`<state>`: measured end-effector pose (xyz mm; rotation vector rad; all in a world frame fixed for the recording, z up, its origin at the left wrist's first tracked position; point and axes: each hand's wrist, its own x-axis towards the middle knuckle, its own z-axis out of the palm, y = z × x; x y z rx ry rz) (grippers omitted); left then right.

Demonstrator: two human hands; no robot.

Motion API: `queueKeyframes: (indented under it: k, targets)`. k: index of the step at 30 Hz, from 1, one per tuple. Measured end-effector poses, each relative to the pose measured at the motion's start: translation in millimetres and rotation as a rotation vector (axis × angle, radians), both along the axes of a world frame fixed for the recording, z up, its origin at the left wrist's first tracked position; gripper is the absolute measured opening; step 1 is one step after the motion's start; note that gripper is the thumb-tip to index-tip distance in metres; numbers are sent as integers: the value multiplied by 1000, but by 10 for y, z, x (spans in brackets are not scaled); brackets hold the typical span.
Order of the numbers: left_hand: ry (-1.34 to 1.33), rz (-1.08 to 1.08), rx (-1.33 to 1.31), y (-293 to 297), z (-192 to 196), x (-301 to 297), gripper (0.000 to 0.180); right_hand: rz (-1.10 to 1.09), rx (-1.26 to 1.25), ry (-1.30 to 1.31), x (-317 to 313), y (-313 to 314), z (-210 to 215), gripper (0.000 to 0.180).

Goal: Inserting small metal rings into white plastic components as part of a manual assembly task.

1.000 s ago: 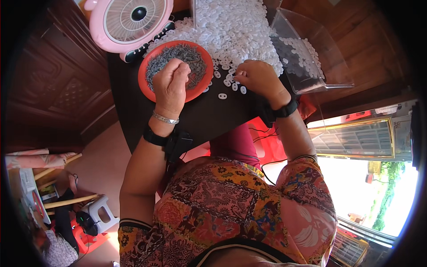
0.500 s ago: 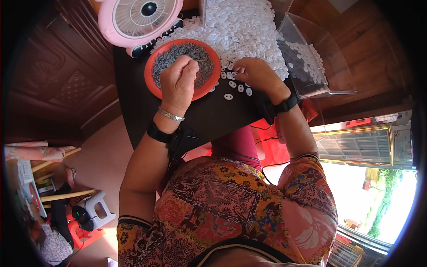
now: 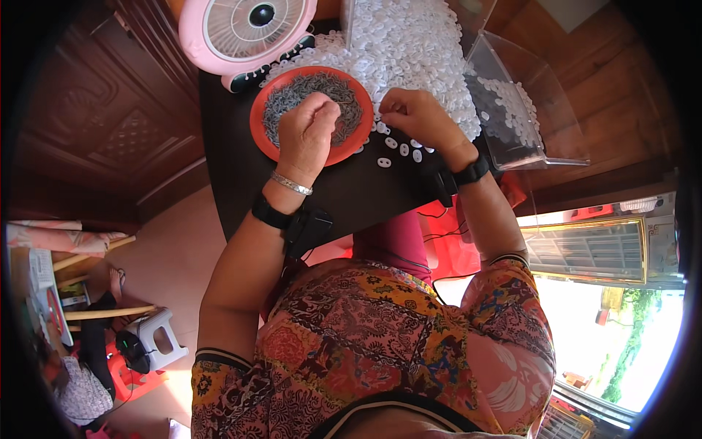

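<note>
My left hand (image 3: 307,135) hovers over an orange-red bowl (image 3: 257,126) filled with small grey slender pieces (image 3: 289,95). Its fingers are curled into a fist, and whatever they hold is hidden. Just right of the bowl, my right hand (image 3: 418,117) is closed with fingertips pinched together beside a large heap of small white oval pieces with holes (image 3: 409,47). What lies in that pinch is too small to make out. Below the right hand, several loose white ovals (image 3: 384,162) rest on the dark tabletop (image 3: 314,197).
A pink fan (image 3: 191,36) stands at the far left of the table. On the right, a clear plastic bin (image 3: 523,157) holds more white ovals. A person (image 3: 84,388) sits at the lower left near a grey stool (image 3: 167,340). Black devices are strapped to both wrists.
The whole view has shifted slightly, so the table sits a little further right. My right hand has lifted a bit off the loose ovals, its fingers drawn together. My left hand remains over the bowl.
</note>
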<state>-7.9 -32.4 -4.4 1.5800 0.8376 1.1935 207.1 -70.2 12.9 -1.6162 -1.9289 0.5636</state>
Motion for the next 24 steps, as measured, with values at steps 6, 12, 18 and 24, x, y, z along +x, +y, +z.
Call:
queueKeyframes:
  k: [6,12,18,24]
  targets:
    - [16,-90,-52,38,-71,5,19,240,-189,379,-318,179,236,13]
    - [-80,-118,-192,115,-84,-29,16,251,-48,463,-512,390,236,16]
    - [-89,-115,-242,231,-74,-125,14,254,0,668,-693,497,159,16]
    - [-142,-65,-249,274,-30,-212,14,299,250,192,-608,437,82,12]
